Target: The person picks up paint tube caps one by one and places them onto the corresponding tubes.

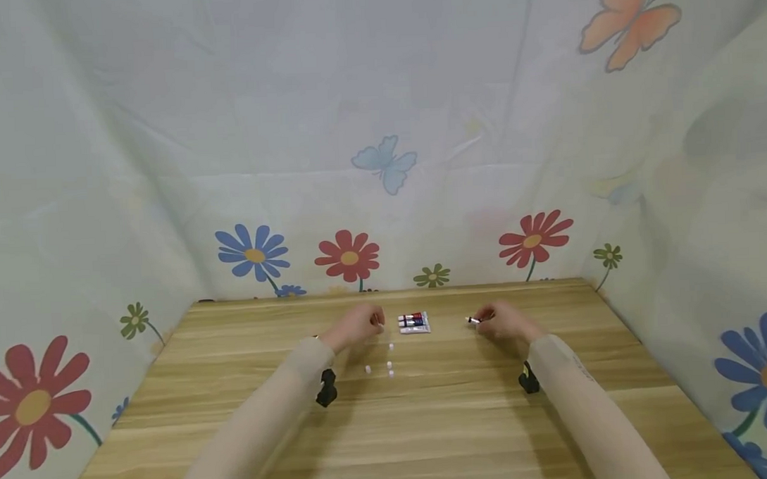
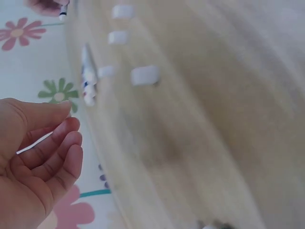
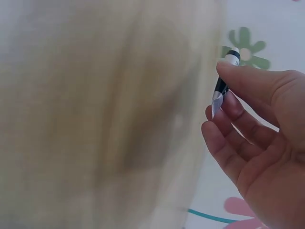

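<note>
My right hand (image 1: 502,320) pinches a small paint tube (image 3: 221,87) between thumb and fingers, above the table's far part. The tube has a white cap, a black band and a flat, silvery crimped end. On the other side, my left hand (image 1: 357,325) hovers with its thumb close to the index fingertip and its other fingers curled. A pale speck shows at those fingertips; whether they hold something I cannot tell. Between the hands lie several similar tubes (image 1: 414,323) side by side, with red, blue and white bodies. Nearer me are several small white pieces (image 1: 391,374), loose on the wood.
The wooden table (image 1: 428,435) runs back to a patterned cloth wall (image 1: 293,200) with flowers and butterflies, and cloth also hangs at both sides. A small dark object (image 1: 205,300) lies at the far left corner. Black wrist cameras (image 1: 326,388) sit below both wrists.
</note>
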Tool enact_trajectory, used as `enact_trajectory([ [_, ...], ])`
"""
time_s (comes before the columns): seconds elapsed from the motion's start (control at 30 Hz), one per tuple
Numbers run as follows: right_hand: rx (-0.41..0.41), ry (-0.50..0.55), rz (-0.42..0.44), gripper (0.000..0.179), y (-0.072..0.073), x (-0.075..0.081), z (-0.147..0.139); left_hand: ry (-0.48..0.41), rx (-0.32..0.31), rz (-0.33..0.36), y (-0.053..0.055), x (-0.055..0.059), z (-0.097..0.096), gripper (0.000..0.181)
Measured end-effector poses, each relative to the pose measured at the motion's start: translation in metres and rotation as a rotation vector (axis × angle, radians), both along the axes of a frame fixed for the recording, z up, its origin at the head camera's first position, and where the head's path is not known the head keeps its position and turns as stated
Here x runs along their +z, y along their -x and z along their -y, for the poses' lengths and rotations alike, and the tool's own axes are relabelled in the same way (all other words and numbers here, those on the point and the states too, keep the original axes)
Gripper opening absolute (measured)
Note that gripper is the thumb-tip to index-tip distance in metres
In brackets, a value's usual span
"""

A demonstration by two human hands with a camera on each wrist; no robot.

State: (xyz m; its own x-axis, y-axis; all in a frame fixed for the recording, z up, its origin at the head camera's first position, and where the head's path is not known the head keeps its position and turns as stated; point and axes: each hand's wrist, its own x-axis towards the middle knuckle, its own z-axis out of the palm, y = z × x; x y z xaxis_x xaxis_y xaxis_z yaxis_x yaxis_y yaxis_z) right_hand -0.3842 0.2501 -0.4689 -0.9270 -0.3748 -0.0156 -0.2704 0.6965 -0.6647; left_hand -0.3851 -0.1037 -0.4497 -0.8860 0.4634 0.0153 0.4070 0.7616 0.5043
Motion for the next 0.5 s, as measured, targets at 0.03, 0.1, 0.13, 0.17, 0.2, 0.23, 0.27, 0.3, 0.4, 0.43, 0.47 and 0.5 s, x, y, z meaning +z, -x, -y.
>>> enact_trajectory([
  [0.03, -0.005, -0.003, -0.026, 0.015, 0.001, 0.003, -0.002, -0.006, -0.003, -0.011, 0.003, 0.004, -0.001, 0.007],
  [0.1, -0.013, -0.014, -0.071, 0.016, 0.004, 0.011, -0.004, -0.018, -0.010, -0.023, 0.006, 0.011, -0.001, 0.009],
  [0.13, -0.018, -0.022, -0.091, 0.017, 0.005, 0.014, -0.005, -0.022, -0.008, -0.025, 0.007, 0.014, -0.002, 0.010],
  [0.17, -0.019, -0.029, -0.108, 0.017, 0.005, 0.018, -0.004, -0.021, -0.007, -0.029, 0.007, 0.016, -0.002, 0.011],
  [0.2, -0.018, -0.033, -0.123, 0.018, 0.005, 0.020, -0.003, -0.020, -0.006, -0.033, 0.006, 0.018, -0.002, 0.011],
  [0.23, -0.021, -0.026, -0.121, 0.019, 0.004, 0.022, -0.002, -0.018, -0.005, -0.038, 0.006, 0.019, -0.002, 0.011],
  [0.27, -0.027, -0.013, -0.117, 0.019, 0.003, 0.023, 0.000, -0.019, -0.006, -0.042, 0.005, 0.020, -0.002, 0.011],
  [0.3, -0.034, -0.001, -0.115, 0.019, 0.001, 0.024, 0.002, -0.026, -0.008, -0.040, 0.004, 0.022, -0.003, 0.010],
  [0.4, -0.039, 0.029, -0.125, 0.021, -0.005, 0.027, 0.008, -0.076, -0.024, -0.040, 0.002, 0.028, -0.003, 0.008],
  [0.43, -0.044, 0.032, -0.128, 0.022, -0.006, 0.028, 0.010, -0.102, -0.030, -0.039, 0.001, 0.031, -0.003, 0.008],
  [0.47, -0.046, 0.033, -0.134, 0.022, -0.008, 0.030, 0.012, -0.124, -0.035, -0.036, -0.001, 0.035, -0.003, 0.008],
  [0.5, -0.046, 0.037, -0.142, 0.023, -0.010, 0.032, 0.013, -0.142, -0.040, -0.039, -0.003, 0.041, -0.004, 0.008],
])
